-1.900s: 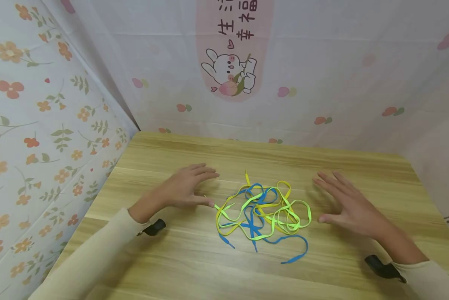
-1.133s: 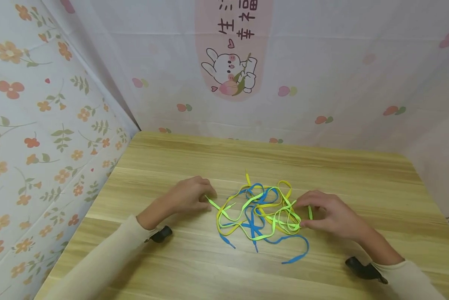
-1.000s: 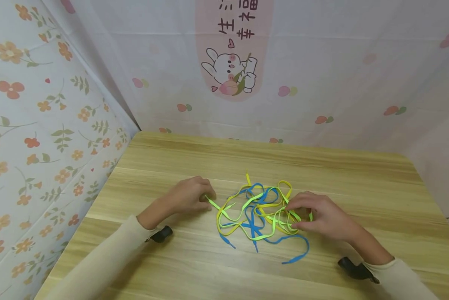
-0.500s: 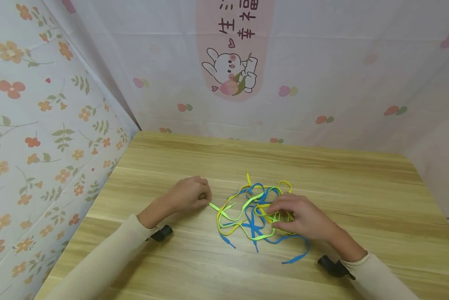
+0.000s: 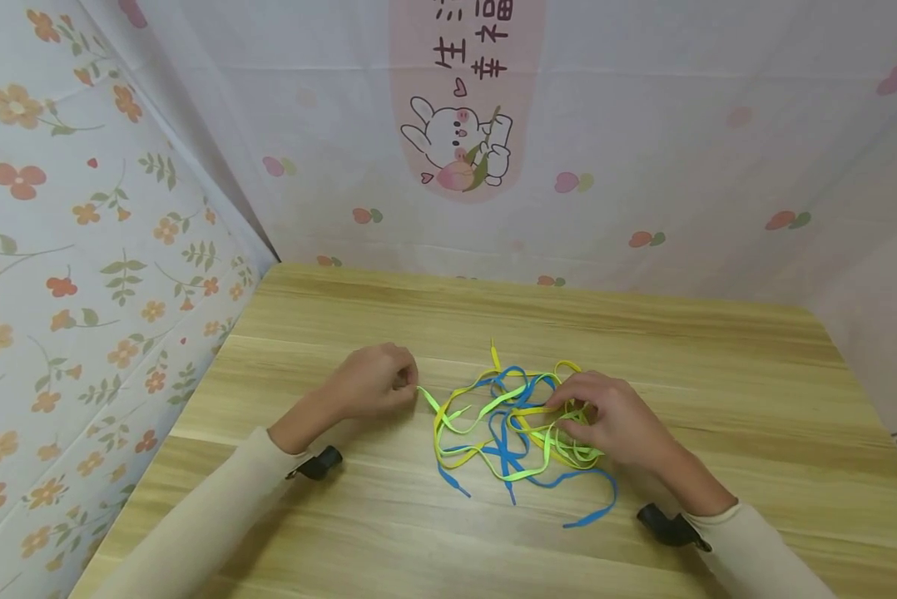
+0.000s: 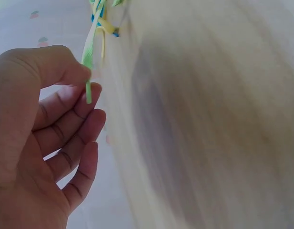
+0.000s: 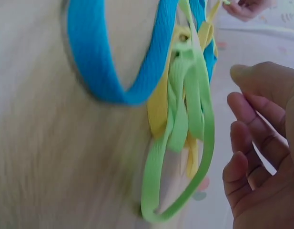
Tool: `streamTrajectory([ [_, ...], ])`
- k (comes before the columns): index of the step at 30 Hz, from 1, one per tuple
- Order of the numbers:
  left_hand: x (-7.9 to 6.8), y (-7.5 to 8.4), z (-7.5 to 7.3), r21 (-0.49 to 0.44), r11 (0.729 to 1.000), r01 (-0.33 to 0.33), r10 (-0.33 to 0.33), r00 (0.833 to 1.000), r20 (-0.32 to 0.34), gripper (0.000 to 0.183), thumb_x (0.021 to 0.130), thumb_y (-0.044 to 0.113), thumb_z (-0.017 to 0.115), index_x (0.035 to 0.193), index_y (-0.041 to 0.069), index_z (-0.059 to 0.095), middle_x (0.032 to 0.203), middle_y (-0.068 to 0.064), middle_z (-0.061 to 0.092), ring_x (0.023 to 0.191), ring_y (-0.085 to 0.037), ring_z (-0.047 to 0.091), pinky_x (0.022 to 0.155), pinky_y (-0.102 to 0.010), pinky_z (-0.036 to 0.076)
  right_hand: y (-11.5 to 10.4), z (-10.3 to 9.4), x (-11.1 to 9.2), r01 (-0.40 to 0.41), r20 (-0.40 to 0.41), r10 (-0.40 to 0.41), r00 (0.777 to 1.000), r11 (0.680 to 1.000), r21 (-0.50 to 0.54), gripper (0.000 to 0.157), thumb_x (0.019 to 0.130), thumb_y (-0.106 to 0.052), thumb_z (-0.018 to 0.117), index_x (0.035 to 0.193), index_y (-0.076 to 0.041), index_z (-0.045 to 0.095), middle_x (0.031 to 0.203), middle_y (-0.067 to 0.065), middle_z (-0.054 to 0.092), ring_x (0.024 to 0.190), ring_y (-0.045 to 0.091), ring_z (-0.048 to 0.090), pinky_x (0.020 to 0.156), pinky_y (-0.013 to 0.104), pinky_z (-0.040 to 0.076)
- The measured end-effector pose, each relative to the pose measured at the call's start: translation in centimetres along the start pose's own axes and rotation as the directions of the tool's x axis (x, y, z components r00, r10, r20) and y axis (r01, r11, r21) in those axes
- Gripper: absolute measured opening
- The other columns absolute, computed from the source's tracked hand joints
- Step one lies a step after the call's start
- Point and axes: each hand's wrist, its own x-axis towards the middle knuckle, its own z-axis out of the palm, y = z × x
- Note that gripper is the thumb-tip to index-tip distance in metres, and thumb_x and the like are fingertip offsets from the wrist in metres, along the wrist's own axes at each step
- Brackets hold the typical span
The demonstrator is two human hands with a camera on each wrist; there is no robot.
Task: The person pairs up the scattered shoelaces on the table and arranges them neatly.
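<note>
A tangle of flat shoelaces lies mid-table in the head view: a blue shoelace [image 5: 587, 522], a yellow shoelace [image 5: 496, 356] and a neon green shoelace [image 5: 429, 399]. At the left of the tangle, my left hand [image 5: 374, 383] pinches one end of the green shoelace [image 6: 88, 55] between thumb and index finger; its tip pokes out below them. Over the right part of the pile hovers my right hand [image 5: 621, 420]. Its thumb and fingers are apart and bent loosely, with nothing between them in the right wrist view. Loops of the blue shoelace [image 7: 92, 57] hang beside that hand.
The wooden table [image 5: 389, 532] extends on all sides of the pile. Behind it hangs a pale printed cloth [image 5: 329, 125], and a floral cloth [image 5: 74, 333] hangs along the left. A dark wrist camera [image 5: 669, 526] sits below the right hand.
The left hand has gone from spread fingers to pinching the green shoelace's end, and has raised it slightly. The right hand has come in leftward over the pile, then shifted slightly up and right.
</note>
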Motion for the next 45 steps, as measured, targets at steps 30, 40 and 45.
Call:
streamTrajectory([
  [30,-0.7,-1.9,-1.5,0.033,0.999,0.039,-0.036,0.996,-0.083,0.009,0.091,0.016,0.081,0.090,0.014,0.072,0.092,0.001,0.072,0.088,-0.019,0.068,0.079,-0.043,0.059,3.0,-4.6,-3.7,-0.114,-0.080,0.098,0.992,0.966,-0.231,0.042,0.074,0.013,0.089,0.095,-0.022,0.081,0.093,-0.015,0.075,0.078,0.010,0.063,0.065,0.029,0.056],
  [40,-1.1,-2.6,-1.5,0.016,0.998,0.062,-0.061,0.996,-0.068,0.010,0.092,0.016,0.081,0.090,0.015,0.072,0.091,0.001,0.072,0.085,-0.018,0.066,0.078,-0.043,0.059,4.1,-6.8,-5.6,-0.193,-0.118,0.166,0.979,0.941,-0.277,0.037,0.077,0.004,0.094,0.096,-0.025,0.080,0.090,-0.013,0.072,0.075,0.006,0.054,0.061,0.027,0.047],
  [45,-1.3,-2.7,-1.7,0.012,0.997,0.072,-0.071,0.995,-0.066,0.009,0.091,0.015,0.080,0.089,0.015,0.072,0.090,0.001,0.072,0.083,-0.018,0.066,0.076,-0.043,0.059,4.8,-8.0,-6.5,-0.239,-0.141,0.206,0.968,0.927,-0.289,0.032,0.079,0.003,0.093,0.097,-0.021,0.081,0.091,-0.009,0.074,0.075,0.003,0.054,0.059,0.027,0.044],
])
